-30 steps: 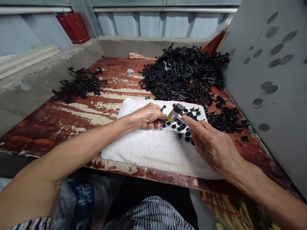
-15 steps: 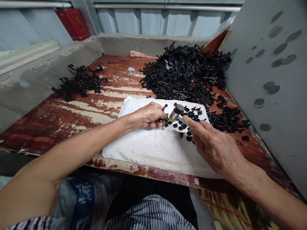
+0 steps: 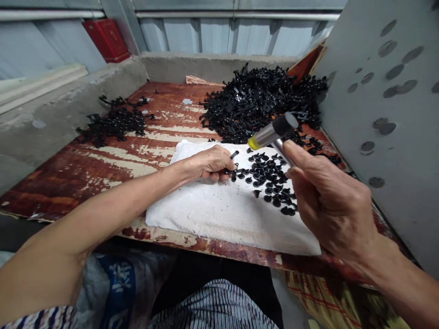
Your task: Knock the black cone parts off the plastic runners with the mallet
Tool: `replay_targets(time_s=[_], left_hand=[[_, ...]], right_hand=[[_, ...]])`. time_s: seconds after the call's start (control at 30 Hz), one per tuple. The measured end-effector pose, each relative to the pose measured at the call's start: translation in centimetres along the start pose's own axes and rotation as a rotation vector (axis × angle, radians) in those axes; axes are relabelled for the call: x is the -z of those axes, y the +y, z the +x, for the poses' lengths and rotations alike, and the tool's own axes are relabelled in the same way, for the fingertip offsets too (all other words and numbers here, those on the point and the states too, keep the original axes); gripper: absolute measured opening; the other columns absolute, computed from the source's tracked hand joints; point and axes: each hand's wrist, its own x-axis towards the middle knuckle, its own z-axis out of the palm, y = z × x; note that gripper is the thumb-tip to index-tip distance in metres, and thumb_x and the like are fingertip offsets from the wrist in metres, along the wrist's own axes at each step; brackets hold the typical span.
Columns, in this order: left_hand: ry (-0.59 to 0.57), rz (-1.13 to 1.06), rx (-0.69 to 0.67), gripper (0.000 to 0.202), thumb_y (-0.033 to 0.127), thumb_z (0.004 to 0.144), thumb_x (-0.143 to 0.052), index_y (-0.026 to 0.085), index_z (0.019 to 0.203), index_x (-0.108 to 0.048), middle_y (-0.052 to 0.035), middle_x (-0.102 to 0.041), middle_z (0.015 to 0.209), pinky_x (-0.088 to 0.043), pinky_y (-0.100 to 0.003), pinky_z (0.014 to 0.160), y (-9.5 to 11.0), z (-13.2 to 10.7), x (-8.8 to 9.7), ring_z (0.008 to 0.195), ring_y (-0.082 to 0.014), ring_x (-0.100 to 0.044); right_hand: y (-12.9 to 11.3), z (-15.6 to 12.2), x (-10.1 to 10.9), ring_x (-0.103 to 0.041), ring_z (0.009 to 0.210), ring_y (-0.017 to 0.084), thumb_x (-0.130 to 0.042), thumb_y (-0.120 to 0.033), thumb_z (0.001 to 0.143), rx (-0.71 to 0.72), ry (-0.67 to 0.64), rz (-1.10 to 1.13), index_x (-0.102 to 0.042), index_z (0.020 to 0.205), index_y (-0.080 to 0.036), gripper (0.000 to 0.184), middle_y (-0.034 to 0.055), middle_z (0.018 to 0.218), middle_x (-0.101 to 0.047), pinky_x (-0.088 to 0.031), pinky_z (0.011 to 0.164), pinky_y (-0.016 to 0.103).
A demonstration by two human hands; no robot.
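Note:
My right hand [image 3: 329, 201] is closed round the handle of a small metal hammer [image 3: 272, 131], whose head is raised above the white pad [image 3: 219, 214]. My left hand [image 3: 209, 163] rests on the pad, its fingers pinched on a small black plastic part [image 3: 233, 155]. Several loose small black pieces [image 3: 269, 176] lie scattered on the pad just right of that hand, below the hammer head.
A big heap of black plastic parts [image 3: 264, 103] fills the far right of the worn red board [image 3: 103, 169]. A smaller heap [image 3: 113, 122] lies far left. A grey panel [image 3: 391, 105] stands at the right, a concrete ledge [image 3: 51, 114] at the left.
My right hand has lifted the hammer up and toward me, off the pad. My left hand has stayed in place with the part.

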Motion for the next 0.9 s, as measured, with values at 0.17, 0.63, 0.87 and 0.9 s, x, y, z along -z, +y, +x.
replay_targets(time_s=[0.17,0.63,0.87,0.9], left_hand=[[-0.013,0.023,0.023,0.016,0.006,0.076,-0.056,0.016,0.064,-0.053,-0.0011,-0.054,0.041,-0.019,-0.021,0.032,-0.2,0.1,-0.1,0.029,-0.007,-0.039],[0.017,0.01,-0.01,0.02,0.008,0.079,-0.055,0.017,0.062,-0.052,-0.0007,-0.053,0.04,-0.018,-0.02,0.031,-0.6,-0.2,-0.4,0.026,-0.0059,-0.038],[0.115,-0.371,-0.053,0.026,-0.001,0.079,-0.054,0.018,0.064,-0.046,-0.0025,-0.056,0.05,-0.025,-0.017,0.032,0.8,0.5,-0.9,0.037,-0.0075,-0.05],[0.138,-0.419,-0.059,0.027,-0.002,0.079,-0.054,0.018,0.064,-0.045,-0.0025,-0.057,0.051,-0.03,-0.016,0.034,0.9,0.7,-1.1,0.039,-0.0082,-0.052]], right_hand=[[0.2,-0.4,-0.7,-0.044,0.045,0.01,-0.039,-0.011,0.089,0.076,-0.234,-0.182,-0.059,0.128,-0.011,0.044,0.0038,0.071,-0.057,-0.034,0.04,0.022],[0.9,-1.3,-1.7,-0.05,0.046,0.013,-0.035,-0.014,0.091,0.051,-0.221,-0.241,-0.058,0.13,-0.015,0.046,0.004,0.074,-0.061,-0.033,0.039,0.024],[2.1,-1.5,0.0,-0.068,0.086,0.019,-0.046,-0.019,0.091,-0.206,0.024,0.161,-0.056,0.132,-0.015,0.042,0.0122,0.109,-0.069,-0.055,0.079,0.035],[2.3,-1.8,0.2,-0.068,0.087,0.02,-0.047,-0.02,0.091,-0.274,0.028,0.18,-0.057,0.131,-0.014,0.042,0.0128,0.109,-0.069,-0.054,0.08,0.037]])
